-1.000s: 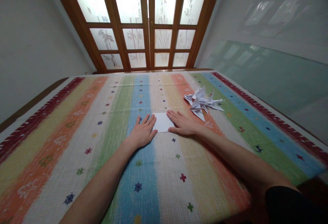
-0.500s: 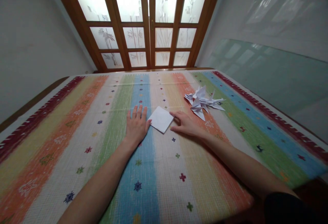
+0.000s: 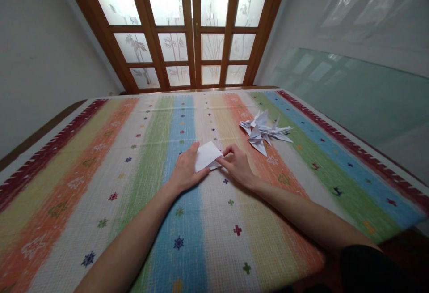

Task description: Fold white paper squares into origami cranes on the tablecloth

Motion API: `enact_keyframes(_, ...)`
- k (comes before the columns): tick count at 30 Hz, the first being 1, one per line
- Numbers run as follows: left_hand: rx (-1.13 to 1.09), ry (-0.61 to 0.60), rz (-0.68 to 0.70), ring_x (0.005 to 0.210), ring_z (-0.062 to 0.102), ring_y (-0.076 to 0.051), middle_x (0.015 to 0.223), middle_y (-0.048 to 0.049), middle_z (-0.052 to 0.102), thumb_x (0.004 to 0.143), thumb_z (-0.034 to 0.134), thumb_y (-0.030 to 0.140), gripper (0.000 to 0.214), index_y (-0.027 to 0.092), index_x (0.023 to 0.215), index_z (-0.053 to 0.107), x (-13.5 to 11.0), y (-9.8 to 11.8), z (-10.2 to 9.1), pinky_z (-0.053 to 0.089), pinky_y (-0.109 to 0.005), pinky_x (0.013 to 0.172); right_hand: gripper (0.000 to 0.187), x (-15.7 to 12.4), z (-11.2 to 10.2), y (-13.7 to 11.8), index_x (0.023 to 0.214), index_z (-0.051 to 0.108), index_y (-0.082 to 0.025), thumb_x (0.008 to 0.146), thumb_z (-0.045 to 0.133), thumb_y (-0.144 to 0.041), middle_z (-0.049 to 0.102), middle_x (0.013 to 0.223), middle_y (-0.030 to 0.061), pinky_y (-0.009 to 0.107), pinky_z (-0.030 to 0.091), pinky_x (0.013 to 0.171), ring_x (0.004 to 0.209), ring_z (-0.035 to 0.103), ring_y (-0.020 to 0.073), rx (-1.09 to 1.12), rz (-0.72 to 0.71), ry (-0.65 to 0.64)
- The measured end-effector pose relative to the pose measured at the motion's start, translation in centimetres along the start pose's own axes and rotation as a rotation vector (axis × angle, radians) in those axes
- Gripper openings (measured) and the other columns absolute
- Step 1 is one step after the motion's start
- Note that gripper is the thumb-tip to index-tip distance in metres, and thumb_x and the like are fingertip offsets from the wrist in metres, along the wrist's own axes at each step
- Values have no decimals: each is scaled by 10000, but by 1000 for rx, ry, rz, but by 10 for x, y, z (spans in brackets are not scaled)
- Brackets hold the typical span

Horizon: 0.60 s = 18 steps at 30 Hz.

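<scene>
A small folded white paper (image 3: 207, 155) lies on the striped tablecloth between my hands, its right side lifted a little so the layers part. My left hand (image 3: 186, 166) holds its left edge, with the thumb along the lower edge and the fingers at the far left side. With thumb and forefinger, my right hand (image 3: 236, 164) pinches the paper's right corner. To the right of that hand lies a cluster of folded white paper cranes (image 3: 263, 132), apart from both hands.
A tablecloth (image 3: 134, 185) with coloured stripes and small motifs covers the table. Beyond its far edge stand wooden doors (image 3: 194, 56) with frosted panes. A pale glass panel (image 3: 348, 91) leans along the right wall.
My left hand has turned from lying flat beside the paper to gripping its left edge. My right hand has closed on the right corner and raised a layer.
</scene>
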<state>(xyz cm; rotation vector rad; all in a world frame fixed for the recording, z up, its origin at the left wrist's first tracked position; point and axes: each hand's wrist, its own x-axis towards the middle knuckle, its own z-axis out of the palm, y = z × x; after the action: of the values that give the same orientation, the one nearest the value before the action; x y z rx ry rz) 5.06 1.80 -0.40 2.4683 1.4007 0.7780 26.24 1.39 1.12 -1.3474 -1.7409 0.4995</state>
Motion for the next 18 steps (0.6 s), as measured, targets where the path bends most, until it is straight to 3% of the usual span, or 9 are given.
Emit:
enact_keyframes(3, -6, 1, -12, 1317, 461, -331, 1473, -223, 409, 822, 559, 347, 791, 121, 1480, 183, 0, 0, 0, 380, -510, 1067, 120, 1, -1, 1, 751, 566, -217, 786, 674, -256, 647, 913, 74, 404, 427, 840, 929, 570, 251, -97, -117, 55)
enact_keyframes(6, 0, 12, -21, 1325, 454, -316, 1485, -205, 402, 828, 499, 256, 738, 124, 1485, 192, -1, -3, 2, 365, -506, 1090, 33, 2, 0, 5, 790, 623, -221, 799, 638, -194, 666, 960, 81, 418, 424, 867, 968, 575, 259, -119, -169, -16)
enact_keyframes(10, 28, 25, -6, 1359, 416, -301, 1497, -183, 396, 856, 428, 210, 691, 142, 1500, 187, -1, -4, 5, 351, -504, 1113, 88, 1, 5, 12, 833, 645, -220, 800, 607, -148, 683, 963, 73, 411, 433, 863, 950, 592, 250, -126, -197, -78)
enact_keyframes(15, 62, 34, 37, 1384, 371, -306, 1492, -215, 385, 881, 396, 204, 636, 79, 1483, 233, -2, -3, 6, 353, -502, 1117, 36, 1, 12, 16, 807, 594, -200, 808, 629, -196, 643, 841, 58, 363, 444, 756, 831, 572, 228, -163, -213, 95)
enact_keyframes(18, 49, 37, 38, 1408, 336, -295, 1508, -207, 358, 898, 377, 211, 623, 90, 1489, 225, -2, -4, 8, 339, -494, 1130, 112, 4, 11, 14, 747, 576, -196, 843, 628, -223, 631, 807, 61, 355, 436, 748, 812, 552, 223, -239, -338, 65)
